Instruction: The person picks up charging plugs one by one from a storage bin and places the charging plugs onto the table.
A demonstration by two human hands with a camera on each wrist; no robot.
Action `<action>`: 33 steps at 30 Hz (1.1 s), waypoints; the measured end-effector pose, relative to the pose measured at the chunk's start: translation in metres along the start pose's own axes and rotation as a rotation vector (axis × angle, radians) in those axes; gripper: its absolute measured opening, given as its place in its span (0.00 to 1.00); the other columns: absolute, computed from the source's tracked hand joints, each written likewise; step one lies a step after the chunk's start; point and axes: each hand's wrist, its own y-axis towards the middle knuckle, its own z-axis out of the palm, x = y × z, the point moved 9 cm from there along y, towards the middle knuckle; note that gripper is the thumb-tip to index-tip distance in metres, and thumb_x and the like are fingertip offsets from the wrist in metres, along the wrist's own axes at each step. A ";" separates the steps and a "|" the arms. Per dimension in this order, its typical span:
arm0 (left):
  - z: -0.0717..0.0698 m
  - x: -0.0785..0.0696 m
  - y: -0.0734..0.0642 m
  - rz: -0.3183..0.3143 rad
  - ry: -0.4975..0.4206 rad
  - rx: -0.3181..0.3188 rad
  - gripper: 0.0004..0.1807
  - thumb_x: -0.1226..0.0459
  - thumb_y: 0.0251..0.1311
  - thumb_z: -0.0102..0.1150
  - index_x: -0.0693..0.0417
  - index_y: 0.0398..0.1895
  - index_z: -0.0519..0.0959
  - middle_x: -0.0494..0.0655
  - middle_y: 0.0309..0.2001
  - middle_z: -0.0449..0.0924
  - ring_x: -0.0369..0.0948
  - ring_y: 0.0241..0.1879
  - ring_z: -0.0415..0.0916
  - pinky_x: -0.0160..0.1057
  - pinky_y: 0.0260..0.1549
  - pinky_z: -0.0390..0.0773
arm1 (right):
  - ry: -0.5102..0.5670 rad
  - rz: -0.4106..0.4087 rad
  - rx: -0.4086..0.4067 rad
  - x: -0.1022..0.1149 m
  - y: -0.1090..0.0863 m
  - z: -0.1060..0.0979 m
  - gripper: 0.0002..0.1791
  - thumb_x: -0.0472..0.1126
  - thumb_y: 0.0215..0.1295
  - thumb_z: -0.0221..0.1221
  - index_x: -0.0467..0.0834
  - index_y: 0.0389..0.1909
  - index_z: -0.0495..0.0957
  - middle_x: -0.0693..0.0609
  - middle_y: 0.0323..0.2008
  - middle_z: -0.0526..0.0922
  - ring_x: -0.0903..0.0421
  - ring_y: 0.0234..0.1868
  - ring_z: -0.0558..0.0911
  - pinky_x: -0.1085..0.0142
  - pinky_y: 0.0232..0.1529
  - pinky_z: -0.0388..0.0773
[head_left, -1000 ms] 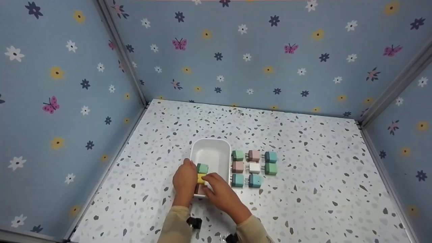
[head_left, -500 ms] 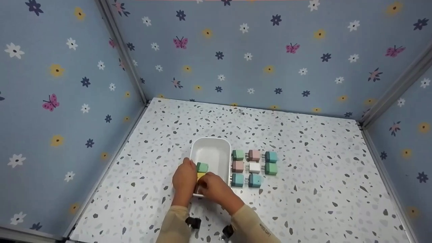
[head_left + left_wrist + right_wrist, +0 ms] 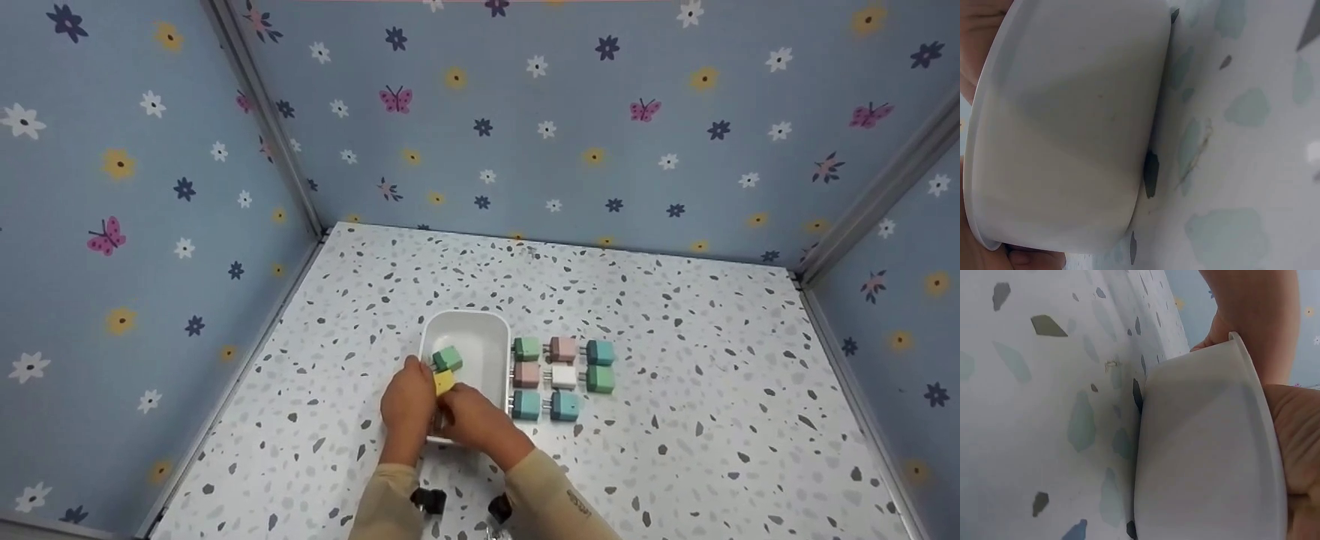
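Observation:
A white plastic bin (image 3: pixel 487 382) stands at the front of the table. My left hand (image 3: pixel 409 401) grips its left wall, with fingers (image 3: pixel 1036 259) round the outside in the left wrist view. Inside the bin's left part lie a green charger plug (image 3: pixel 448 358) and a yellow charger plug (image 3: pixel 444 382), both tilted. My right hand (image 3: pixel 480 424) reaches into the near left corner, fingers curled round a brown charger plug that it almost fully covers. The right wrist view shows the bin's outer near wall (image 3: pixel 1207 450); the right hand's fingertips are hidden there.
Right of the bin, charger plugs stand in rows, prongs leftward: several in green, pink and blue, with a white charger plug (image 3: pixel 563 376) in the middle. Flower-patterned panels (image 3: pixel 480 112) enclose the speckled table (image 3: pixel 675 337) at the back and sides.
My right hand has closed over the brown charger plug in the near left corner. The green and yellow charger plugs have shifted away from me and turned askew. My left hand stays on the bin.

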 end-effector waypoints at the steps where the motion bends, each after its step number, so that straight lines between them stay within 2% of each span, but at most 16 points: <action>1: 0.001 0.000 0.000 0.001 0.000 0.003 0.17 0.54 0.80 0.41 0.58 0.45 0.75 0.56 0.31 0.82 0.51 0.25 0.78 0.51 0.24 0.73 | 0.003 0.006 -0.002 -0.001 -0.001 0.000 0.16 0.42 0.63 0.70 0.46 0.52 0.84 0.56 0.41 0.80 0.60 0.41 0.78 0.63 0.49 0.78; 6: 0.002 0.001 -0.001 0.007 0.005 -0.008 0.17 0.55 0.80 0.42 0.58 0.44 0.75 0.56 0.29 0.81 0.51 0.25 0.78 0.51 0.23 0.72 | 0.014 0.021 -0.023 -0.004 -0.002 -0.001 0.18 0.41 0.61 0.71 0.47 0.52 0.84 0.56 0.41 0.81 0.60 0.41 0.78 0.62 0.50 0.78; 12: 0.000 0.003 -0.003 -0.003 0.002 -0.024 0.17 0.55 0.79 0.42 0.58 0.42 0.75 0.57 0.30 0.82 0.53 0.27 0.80 0.52 0.24 0.73 | 0.019 -0.030 -0.049 -0.001 -0.004 -0.003 0.17 0.43 0.61 0.71 0.45 0.50 0.83 0.56 0.39 0.80 0.61 0.37 0.76 0.63 0.45 0.78; 16: -0.002 0.000 -0.003 0.009 0.007 -0.027 0.17 0.55 0.79 0.43 0.59 0.43 0.75 0.58 0.31 0.82 0.53 0.27 0.80 0.53 0.25 0.73 | 0.030 -0.036 -0.095 -0.002 -0.006 -0.007 0.17 0.44 0.62 0.70 0.47 0.51 0.82 0.58 0.39 0.78 0.61 0.39 0.75 0.64 0.46 0.77; 23: -0.003 -0.002 -0.003 0.005 0.027 -0.027 0.17 0.56 0.80 0.43 0.59 0.45 0.76 0.59 0.32 0.83 0.55 0.29 0.82 0.54 0.27 0.75 | -0.021 -0.081 -0.224 0.000 -0.012 -0.014 0.19 0.41 0.61 0.67 0.48 0.54 0.82 0.56 0.46 0.79 0.60 0.47 0.76 0.63 0.53 0.77; 29: -0.004 -0.001 -0.002 0.011 0.019 -0.047 0.16 0.57 0.79 0.44 0.60 0.45 0.76 0.60 0.32 0.84 0.58 0.32 0.83 0.56 0.28 0.76 | -0.073 -0.103 -0.394 0.001 -0.020 -0.021 0.18 0.42 0.57 0.67 0.45 0.49 0.82 0.55 0.43 0.78 0.58 0.44 0.76 0.63 0.48 0.78; 33: -0.002 -0.001 -0.002 0.006 0.024 -0.045 0.17 0.56 0.80 0.42 0.60 0.46 0.76 0.60 0.33 0.84 0.57 0.32 0.83 0.56 0.28 0.76 | -0.071 -0.084 -0.454 0.000 -0.023 -0.026 0.18 0.41 0.58 0.66 0.44 0.49 0.82 0.53 0.43 0.78 0.57 0.44 0.77 0.62 0.49 0.79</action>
